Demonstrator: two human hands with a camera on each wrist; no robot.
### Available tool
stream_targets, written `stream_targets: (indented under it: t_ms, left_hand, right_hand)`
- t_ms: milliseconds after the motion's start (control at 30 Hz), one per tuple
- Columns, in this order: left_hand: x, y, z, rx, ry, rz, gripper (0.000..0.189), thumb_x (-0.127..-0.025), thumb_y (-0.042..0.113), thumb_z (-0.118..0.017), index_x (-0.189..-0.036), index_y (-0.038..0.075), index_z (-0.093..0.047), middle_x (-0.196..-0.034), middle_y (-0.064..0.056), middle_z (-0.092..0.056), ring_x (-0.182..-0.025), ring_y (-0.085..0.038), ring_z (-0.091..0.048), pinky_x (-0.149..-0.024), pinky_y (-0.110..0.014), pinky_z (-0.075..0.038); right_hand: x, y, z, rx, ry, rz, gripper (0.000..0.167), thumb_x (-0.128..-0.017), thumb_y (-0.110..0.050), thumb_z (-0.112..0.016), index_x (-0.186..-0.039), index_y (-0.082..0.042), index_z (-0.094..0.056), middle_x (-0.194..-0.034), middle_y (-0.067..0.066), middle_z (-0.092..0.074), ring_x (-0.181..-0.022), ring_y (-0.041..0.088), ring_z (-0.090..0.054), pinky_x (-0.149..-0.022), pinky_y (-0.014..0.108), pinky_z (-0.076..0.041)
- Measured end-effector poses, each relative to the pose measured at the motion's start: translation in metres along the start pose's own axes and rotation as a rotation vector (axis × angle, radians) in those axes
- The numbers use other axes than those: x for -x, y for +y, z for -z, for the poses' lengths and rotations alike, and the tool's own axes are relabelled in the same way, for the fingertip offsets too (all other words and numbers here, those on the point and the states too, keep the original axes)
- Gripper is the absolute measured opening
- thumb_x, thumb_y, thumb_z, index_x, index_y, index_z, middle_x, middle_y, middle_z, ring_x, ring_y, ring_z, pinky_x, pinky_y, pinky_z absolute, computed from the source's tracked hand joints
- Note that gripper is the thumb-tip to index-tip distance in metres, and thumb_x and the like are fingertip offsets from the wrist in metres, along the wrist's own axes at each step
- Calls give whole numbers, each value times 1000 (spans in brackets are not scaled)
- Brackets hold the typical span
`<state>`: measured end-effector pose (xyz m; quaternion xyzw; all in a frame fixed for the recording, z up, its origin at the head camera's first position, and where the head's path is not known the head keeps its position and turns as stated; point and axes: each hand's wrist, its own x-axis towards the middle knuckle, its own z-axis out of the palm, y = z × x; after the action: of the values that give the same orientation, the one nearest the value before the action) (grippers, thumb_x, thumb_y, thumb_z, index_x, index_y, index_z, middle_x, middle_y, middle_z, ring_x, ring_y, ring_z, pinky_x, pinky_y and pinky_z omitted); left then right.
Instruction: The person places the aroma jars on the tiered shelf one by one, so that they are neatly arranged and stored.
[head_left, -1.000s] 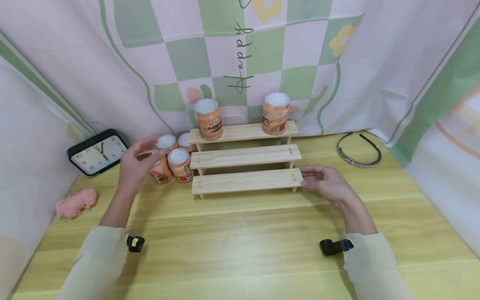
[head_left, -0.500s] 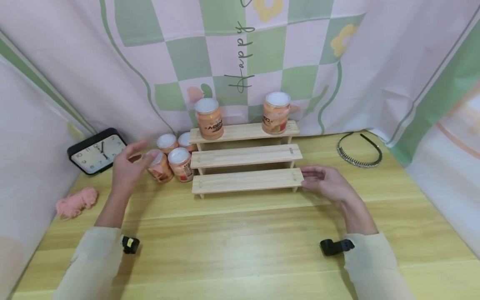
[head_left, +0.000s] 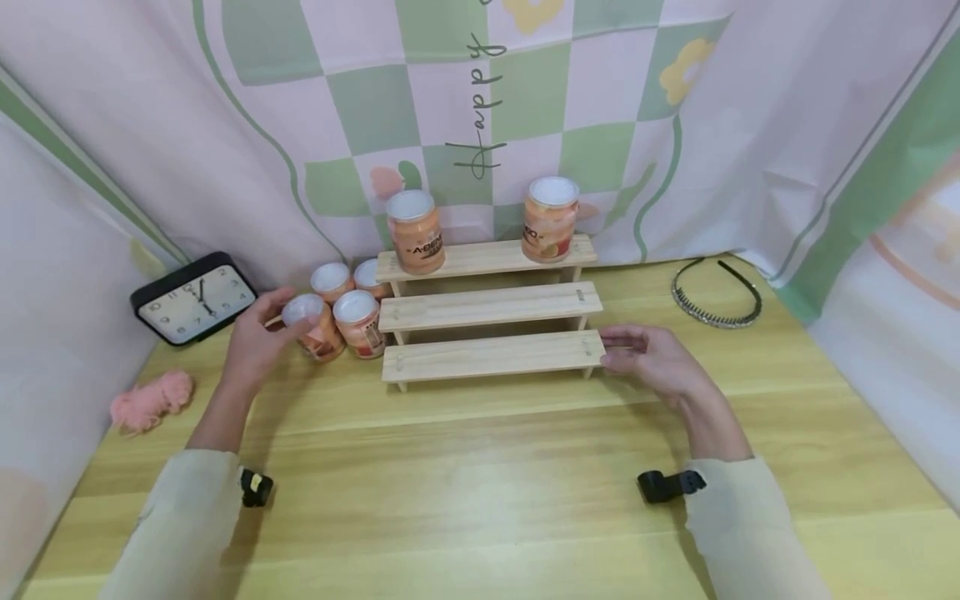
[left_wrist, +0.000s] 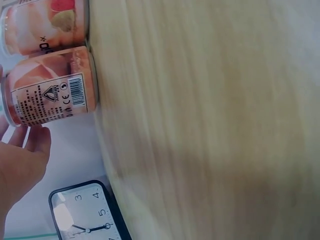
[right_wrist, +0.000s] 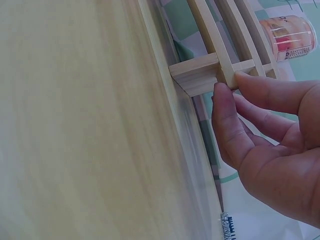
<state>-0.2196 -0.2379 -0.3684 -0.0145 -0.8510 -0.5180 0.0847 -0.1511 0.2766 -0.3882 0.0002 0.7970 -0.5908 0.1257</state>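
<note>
Brought closer, the left hand (head_left: pixel 255 343) is curled round the leftmost can (head_left: pixel 321 337) near the tabletop's (head_left: pixel 480 479) back-left corner, seemingly grasped for lifting, the rack (head_left: pixel 487 358) pinched by the right hand (head_left: pixel 654 360).

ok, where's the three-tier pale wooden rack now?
In the head view, the rack stands back-centre on the light wood-grain table, four white-topped orange cans clustered beside its left end, the right hand touching its bottom tier's right end.

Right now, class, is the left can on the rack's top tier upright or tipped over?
Upright: in the head view, the left can stands on the top tier, its white lid facing up.
</note>
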Motion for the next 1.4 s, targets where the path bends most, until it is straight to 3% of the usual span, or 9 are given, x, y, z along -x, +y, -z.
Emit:
stream_targets:
  t_ms: [167,467,800,967,1233,1400]
  left_hand:
    - [1,-5,1,-1,-33,-19,58,-92,11,-76,-142,-4,-52,-140,-20,-52,-126,-27,-48,-96,-29,-45]
    - [2,-11,2,25,-38,-4,62,-90,11,-78,-143,-4,-51,-142,-17,-51,-128,-23,-48,-104,-38,-44]
    - [2,-11,2,21,-3,33,59,-87,12,-81,-139,-3,-56,-133,-11,-57,-123,-15,-52,-104,-33,-46]
    - [2,-10,5,15,12,54,62,-87,15,-82,-141,-1,-56,-134,-10,-59,-125,-17,-53,-103,-31,-46]
    - [4,0,16,-3,30,34,60,-88,22,-82,-141,3,-58,-132,-7,-62,-117,-12,-56,-87,-15,-49]
    - [2,6,22,8,33,25,61,-87,22,-83,-141,8,-60,-132,-2,-62,-115,-11,-57,-83,-13,-50]
  right_hand:
    - [-2,0,-1,-8,-2,2,57,-95,5,-63,-146,14,-39,-139,33,-50,-114,28,-60,-95,30,-54]
    - [-1,1,-2,-9,-1,-3,57,-95,5,-63,-146,14,-39,-138,33,-50,-114,27,-60,-94,29,-54]
    - [0,1,-2,4,-3,-2,57,-96,2,-63,-146,13,-39,-139,32,-50,-118,33,-57,-95,29,-53]
    - [-1,1,-1,-5,-5,0,57,-96,3,-63,-147,13,-39,-140,32,-49,-117,31,-58,-95,29,-53]
    - [0,0,1,22,1,5,55,-96,3,-62,-145,15,-40,-137,33,-51,-115,28,-59,-93,27,-54]
    - [0,1,1,25,1,8,54,-97,2,-62,-145,14,-40,-137,33,-51,-114,28,-60,-93,27,-54]
